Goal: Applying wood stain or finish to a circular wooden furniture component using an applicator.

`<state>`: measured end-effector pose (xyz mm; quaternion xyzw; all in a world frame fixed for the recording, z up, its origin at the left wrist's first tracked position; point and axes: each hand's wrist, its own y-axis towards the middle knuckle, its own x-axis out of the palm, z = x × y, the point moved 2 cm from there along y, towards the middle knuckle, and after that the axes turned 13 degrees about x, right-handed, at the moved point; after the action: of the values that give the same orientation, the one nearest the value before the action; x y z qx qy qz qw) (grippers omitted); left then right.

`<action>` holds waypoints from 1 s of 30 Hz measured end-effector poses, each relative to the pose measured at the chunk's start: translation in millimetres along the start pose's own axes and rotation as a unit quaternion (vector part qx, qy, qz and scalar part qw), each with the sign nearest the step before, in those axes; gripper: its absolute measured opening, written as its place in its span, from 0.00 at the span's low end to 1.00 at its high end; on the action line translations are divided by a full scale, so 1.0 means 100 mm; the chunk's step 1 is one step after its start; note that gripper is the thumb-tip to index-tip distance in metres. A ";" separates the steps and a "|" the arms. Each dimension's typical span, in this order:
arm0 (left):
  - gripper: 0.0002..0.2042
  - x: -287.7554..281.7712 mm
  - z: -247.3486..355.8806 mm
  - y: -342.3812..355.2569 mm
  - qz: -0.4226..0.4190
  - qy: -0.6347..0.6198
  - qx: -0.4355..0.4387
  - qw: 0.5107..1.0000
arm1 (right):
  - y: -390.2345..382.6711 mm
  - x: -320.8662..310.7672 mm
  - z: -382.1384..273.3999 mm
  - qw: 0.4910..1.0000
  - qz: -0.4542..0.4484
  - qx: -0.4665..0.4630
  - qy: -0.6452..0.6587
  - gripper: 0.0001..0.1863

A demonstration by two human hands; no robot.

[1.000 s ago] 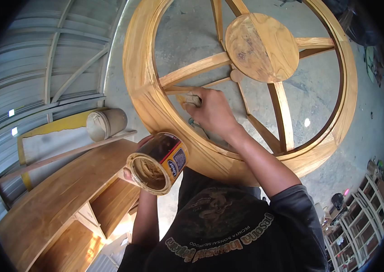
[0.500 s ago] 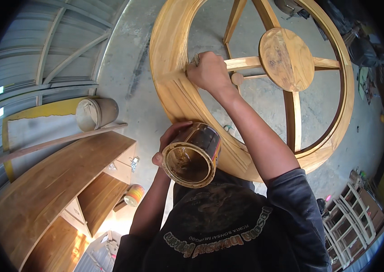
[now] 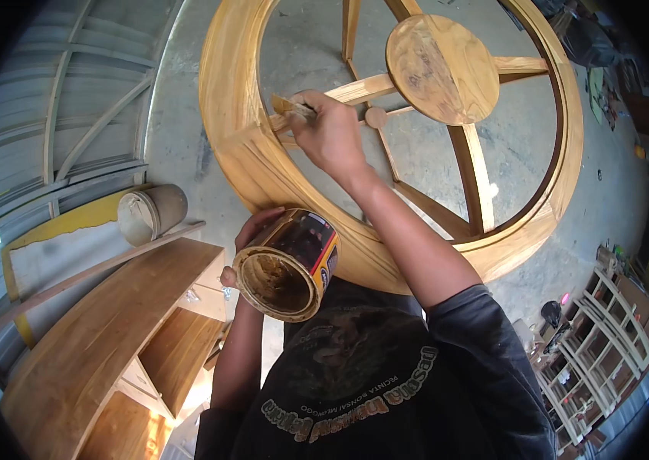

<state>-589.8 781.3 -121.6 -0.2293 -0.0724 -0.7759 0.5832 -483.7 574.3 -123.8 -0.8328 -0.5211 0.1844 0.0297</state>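
Note:
My left hand is wrapped round the side of a dark tin can. The can is tilted with its mouth toward me, and brown residue coats its inside. My right hand pinches a small flat yellowish-brown piece, mostly covered by the fingers; its exact kind is unclear. That hand is over the inner edge of a round wooden frame, close to where a spoke meets the ring. A round wooden disc sits at the hub.
A wooden cabinet with open compartments stands at lower left. Behind it, a bucket lies tipped beside a plank. Pale slatted frames are stacked at lower right. Corrugated metal wall runs along the left.
My right hand has turned and drawn back from the ring's inner edge, so the small piece now shows. The whole scene has shifted left in view; the can stays in my left hand.

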 end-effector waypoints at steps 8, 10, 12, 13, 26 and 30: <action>0.68 -0.01 0.05 0.02 0.009 0.014 -0.016 1.000 | 0.03 0.19 0.01 0.989 -0.011 -0.109 -0.097 0.12; 0.68 0.01 0.06 0.05 0.007 0.007 -0.017 1.000 | 0.02 0.20 0.01 0.989 -0.032 -0.099 -0.108 0.13; 0.69 0.05 0.08 0.05 0.004 0.000 -0.016 1.000 | -0.01 0.14 0.00 0.991 -0.047 -0.089 -0.093 0.14; 0.69 0.08 0.09 0.05 0.008 0.005 -0.018 1.000 | -0.06 0.12 0.02 0.990 -0.049 -0.090 -0.092 0.14; 0.68 -0.01 0.02 0.02 0.013 0.017 0.019 1.000 | 0.17 -0.08 0.02 0.986 -0.148 0.045 -0.054 0.10; 0.67 -0.05 0.01 0.01 0.010 0.007 0.018 1.000 | 0.21 0.02 0.00 0.990 -0.103 0.014 -0.096 0.09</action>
<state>-587.6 785.4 -123.4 -0.2145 -0.0800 -0.7701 0.5954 -465.2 566.6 -129.6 -0.7526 -0.6019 0.2667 0.0099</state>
